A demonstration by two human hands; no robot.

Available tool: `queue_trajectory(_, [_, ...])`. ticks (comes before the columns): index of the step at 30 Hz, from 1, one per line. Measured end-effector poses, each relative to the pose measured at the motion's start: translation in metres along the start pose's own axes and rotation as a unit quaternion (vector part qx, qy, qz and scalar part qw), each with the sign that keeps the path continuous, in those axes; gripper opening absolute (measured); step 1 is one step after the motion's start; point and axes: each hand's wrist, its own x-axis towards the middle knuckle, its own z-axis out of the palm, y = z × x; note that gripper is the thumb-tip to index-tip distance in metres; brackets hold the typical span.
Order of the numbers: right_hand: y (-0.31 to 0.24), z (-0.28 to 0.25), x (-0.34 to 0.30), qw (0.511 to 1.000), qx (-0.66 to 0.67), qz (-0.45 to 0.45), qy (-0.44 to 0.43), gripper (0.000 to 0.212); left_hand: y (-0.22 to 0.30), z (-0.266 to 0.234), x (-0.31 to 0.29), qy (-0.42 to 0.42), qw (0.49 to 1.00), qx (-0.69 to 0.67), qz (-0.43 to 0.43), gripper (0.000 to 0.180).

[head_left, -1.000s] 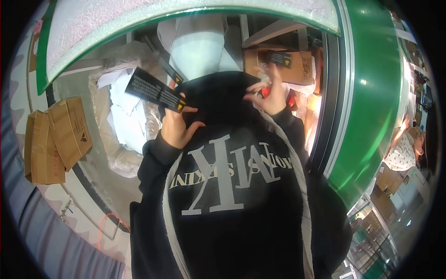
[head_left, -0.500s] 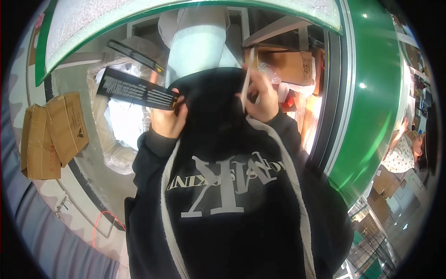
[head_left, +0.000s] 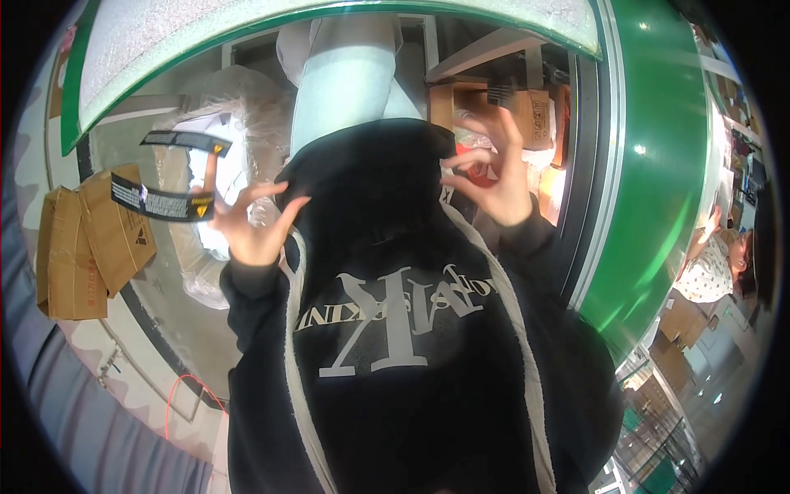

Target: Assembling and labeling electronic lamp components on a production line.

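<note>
Raised at the left of the black hoodie (head_left: 395, 412), my left hand (head_left: 251, 226) has its thumb and nearest finger apart. Two black label strips with pale print and yellow marks hang off its other fingertips: the upper label strip (head_left: 181, 142) and the lower label strip (head_left: 156, 200). On the other side, my right hand (head_left: 504, 177) has its fingers bent and spread, some smeared by motion. A blurred dark strip (head_left: 500, 95) shows at its raised fingertip. Beside its lower fingers is a small white tag (head_left: 446, 196), whose hold I cannot make out.
A green-edged tabletop (head_left: 329, 29) curves across the far side, and a green surface (head_left: 650, 206) runs down the right. A clear plastic bag (head_left: 202, 284) with white contents and an opened carton (head_left: 74, 255) stand at left. Another carton (head_left: 539, 115) lies beyond my right hand. Someone (head_left: 709, 267) is far right.
My left hand has moved left with its strips, and its thumb has spread. My right hand has shifted right; the pale edge-on strip there no longer shows, and a dark blurred strip appears.
</note>
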Motion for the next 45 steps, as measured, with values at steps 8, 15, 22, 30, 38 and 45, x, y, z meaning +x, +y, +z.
queue_trajectory(8, [-0.045,0.000,0.012,0.943,0.319,0.034,-0.090,0.101,-0.007,0.015,-0.054,-0.105,0.989,0.024,-0.099,0.125])
queue_trajectory(15, [0.008,0.031,0.021,0.991,-0.074,-0.093,-0.068,0.096,-0.027,-0.009,-0.060,0.094,0.994,-0.009,-0.045,0.110])
queue_trajectory(22, [0.045,0.047,0.025,0.983,-0.173,-0.037,-0.054,0.076,-0.037,0.006,-0.016,0.135,0.989,-0.053,-0.040,0.114])
queue_trajectory(30, [0.053,0.036,0.048,0.946,-0.242,-0.135,0.168,0.058,-0.007,0.022,0.017,0.049,0.998,0.039,0.024,0.124])
queue_trajectory(38, [0.031,0.032,0.033,0.961,-0.240,-0.135,0.038,0.052,0.003,0.084,-0.017,-0.141,0.951,-0.274,0.036,0.077])
queue_trajectory(45, [-0.015,0.020,0.032,0.965,-0.213,-0.144,0.046,0.045,-0.009,0.094,-0.022,-0.215,0.935,-0.279,0.036,0.073])
